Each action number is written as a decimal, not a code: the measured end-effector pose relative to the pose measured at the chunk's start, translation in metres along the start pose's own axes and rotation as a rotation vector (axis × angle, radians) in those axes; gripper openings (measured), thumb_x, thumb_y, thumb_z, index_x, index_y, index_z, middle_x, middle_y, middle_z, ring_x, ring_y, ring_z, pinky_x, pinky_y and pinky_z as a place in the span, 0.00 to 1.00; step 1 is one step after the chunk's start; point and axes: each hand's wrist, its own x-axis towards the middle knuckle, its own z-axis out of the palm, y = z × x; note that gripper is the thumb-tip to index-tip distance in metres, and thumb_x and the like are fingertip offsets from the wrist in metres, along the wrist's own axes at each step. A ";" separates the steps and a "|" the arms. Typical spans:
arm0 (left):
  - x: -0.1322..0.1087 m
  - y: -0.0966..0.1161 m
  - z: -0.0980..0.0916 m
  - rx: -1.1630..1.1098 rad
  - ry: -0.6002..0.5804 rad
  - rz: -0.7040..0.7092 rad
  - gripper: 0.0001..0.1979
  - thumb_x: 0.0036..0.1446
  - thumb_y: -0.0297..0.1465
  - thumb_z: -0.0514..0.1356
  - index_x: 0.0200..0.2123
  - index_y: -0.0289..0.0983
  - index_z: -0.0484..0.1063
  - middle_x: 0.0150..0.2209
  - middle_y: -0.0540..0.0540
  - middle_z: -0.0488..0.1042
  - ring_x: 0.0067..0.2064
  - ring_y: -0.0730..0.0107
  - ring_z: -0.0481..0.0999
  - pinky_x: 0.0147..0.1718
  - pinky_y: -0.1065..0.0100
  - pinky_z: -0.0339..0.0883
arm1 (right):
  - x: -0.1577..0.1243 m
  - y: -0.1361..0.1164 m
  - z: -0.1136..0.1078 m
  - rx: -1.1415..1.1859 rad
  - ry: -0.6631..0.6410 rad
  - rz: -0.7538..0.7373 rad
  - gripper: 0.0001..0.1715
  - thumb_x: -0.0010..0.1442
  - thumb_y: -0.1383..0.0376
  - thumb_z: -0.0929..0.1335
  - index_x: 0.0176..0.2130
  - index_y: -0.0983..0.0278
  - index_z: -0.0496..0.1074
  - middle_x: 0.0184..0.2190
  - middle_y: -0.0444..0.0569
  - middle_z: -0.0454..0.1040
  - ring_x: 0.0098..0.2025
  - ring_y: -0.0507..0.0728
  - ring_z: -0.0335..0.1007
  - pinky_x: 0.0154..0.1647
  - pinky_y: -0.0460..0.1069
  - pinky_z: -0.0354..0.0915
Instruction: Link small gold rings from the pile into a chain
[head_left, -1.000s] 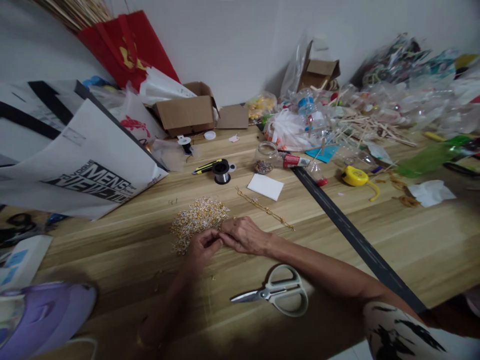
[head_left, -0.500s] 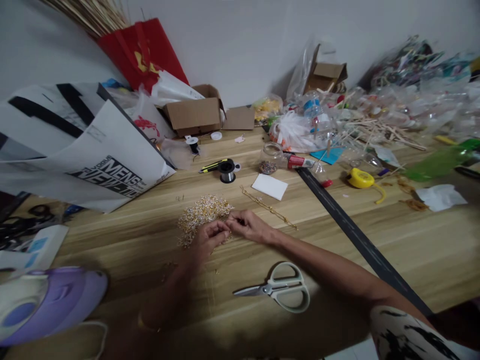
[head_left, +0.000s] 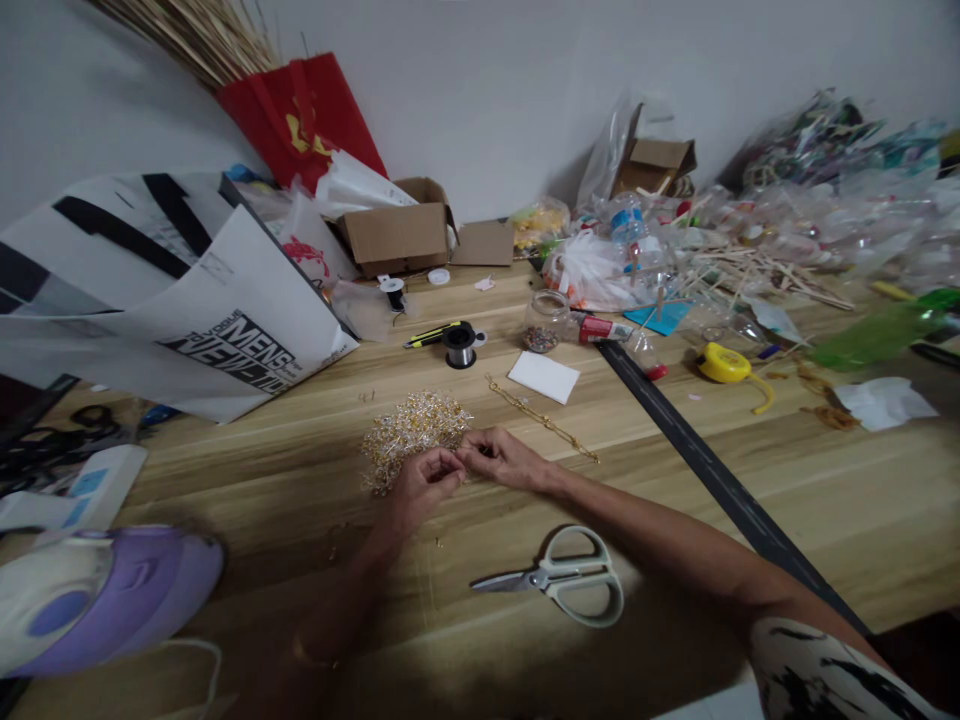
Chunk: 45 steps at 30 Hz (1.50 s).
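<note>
My left hand (head_left: pixel 426 486) and my right hand (head_left: pixel 504 460) meet fingertip to fingertip at the right edge of a heap of gold and silver beaded pieces (head_left: pixel 411 432). Both are closed in a pinch. Whatever lies between the fingertips is too small to make out. Just beyond my right hand a gold beaded chain (head_left: pixel 541 418) lies stretched out on the table. Nearer to me rest scissors (head_left: pixel 556 576) with pale handles, blades pointing left. A tiny gold bit (head_left: pixel 439 542) lies below my left hand.
Behind the heap stand a wire spool (head_left: pixel 460 346), a yellow-black cutter (head_left: pixel 432 334) and a bead jar (head_left: pixel 545 322). A white card (head_left: pixel 544 377) lies near the chain. Left are a large paper bag (head_left: pixel 247 330) and a purple iron (head_left: pixel 154 590); right, a yellow tape measure (head_left: pixel 724 362).
The whole view has shifted slightly, so things appear a little further right. Both hands stay pinched together at the heap's edge, with only slight finger movement.
</note>
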 end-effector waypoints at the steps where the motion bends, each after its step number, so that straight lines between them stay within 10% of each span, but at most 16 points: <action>1: 0.001 -0.001 0.001 -0.009 0.008 -0.002 0.10 0.39 0.32 0.65 0.23 0.34 0.69 0.22 0.51 0.69 0.26 0.75 0.67 0.26 0.74 0.59 | 0.000 0.002 0.000 0.000 0.004 0.003 0.23 0.60 0.53 0.61 0.23 0.67 0.59 0.21 0.39 0.53 0.23 0.47 0.46 0.24 0.43 0.46; 26: 0.001 -0.005 0.003 -0.023 -0.013 0.024 0.17 0.46 0.44 0.60 0.21 0.35 0.67 0.19 0.52 0.66 0.24 0.75 0.64 0.25 0.73 0.60 | -0.006 0.014 0.001 0.030 0.015 0.020 0.24 0.61 0.51 0.60 0.25 0.68 0.61 0.20 0.39 0.53 0.23 0.47 0.47 0.23 0.43 0.46; 45: 0.000 -0.011 0.008 -0.039 0.038 0.040 0.10 0.40 0.34 0.65 0.21 0.34 0.67 0.21 0.52 0.70 0.25 0.74 0.68 0.26 0.74 0.60 | -0.007 0.016 0.000 -0.024 -0.010 -0.031 0.22 0.62 0.54 0.60 0.24 0.67 0.60 0.21 0.40 0.54 0.24 0.47 0.48 0.25 0.43 0.47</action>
